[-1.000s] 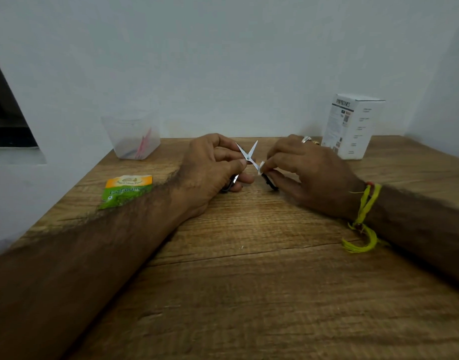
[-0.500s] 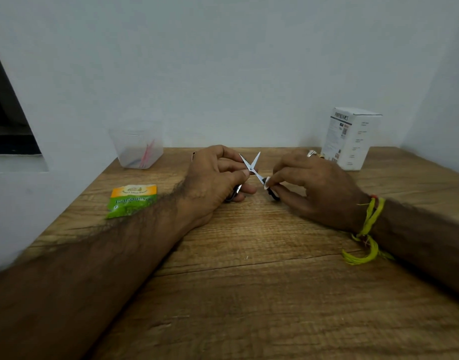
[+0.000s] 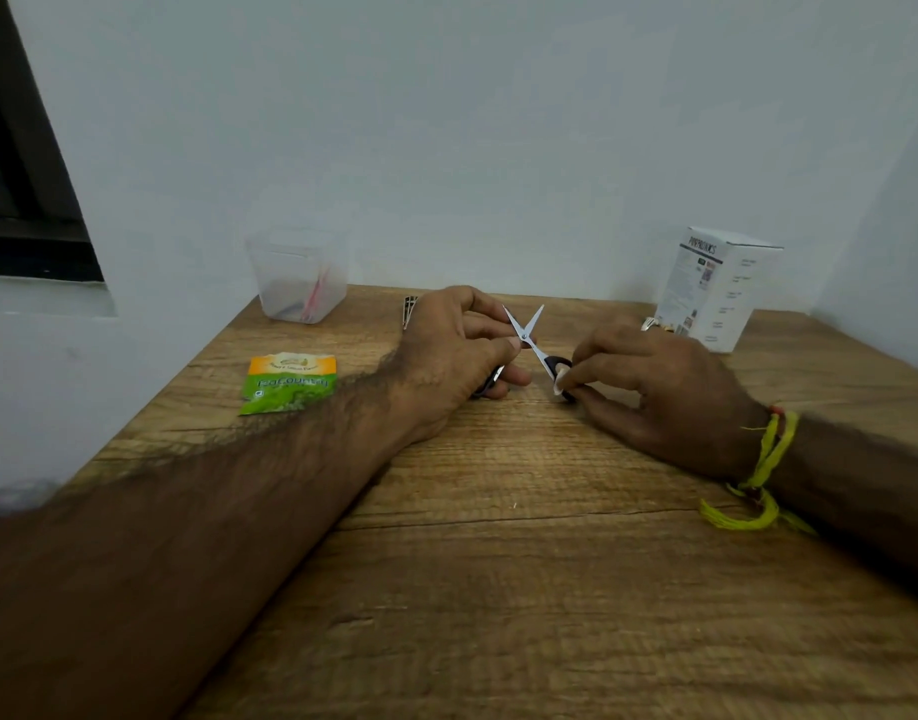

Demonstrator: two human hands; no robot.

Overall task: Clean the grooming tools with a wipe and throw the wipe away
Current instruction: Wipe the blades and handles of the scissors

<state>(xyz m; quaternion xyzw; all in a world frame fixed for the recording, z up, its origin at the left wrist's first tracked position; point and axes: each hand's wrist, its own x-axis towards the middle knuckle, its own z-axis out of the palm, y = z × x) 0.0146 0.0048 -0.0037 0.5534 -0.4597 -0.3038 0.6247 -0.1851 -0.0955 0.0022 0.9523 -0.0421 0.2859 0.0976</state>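
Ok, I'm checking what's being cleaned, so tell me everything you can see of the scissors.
The scissors are small, with thin shiny metal blades and black handle loops. The blades are spread open in an X, tips pointing up and away. The left hand grips one handle near the pivot; the right hand pinches a white wipe against the other handle, just above the table.

Box [image 3: 716, 288] & sachet [image 3: 290, 381] print — illegible
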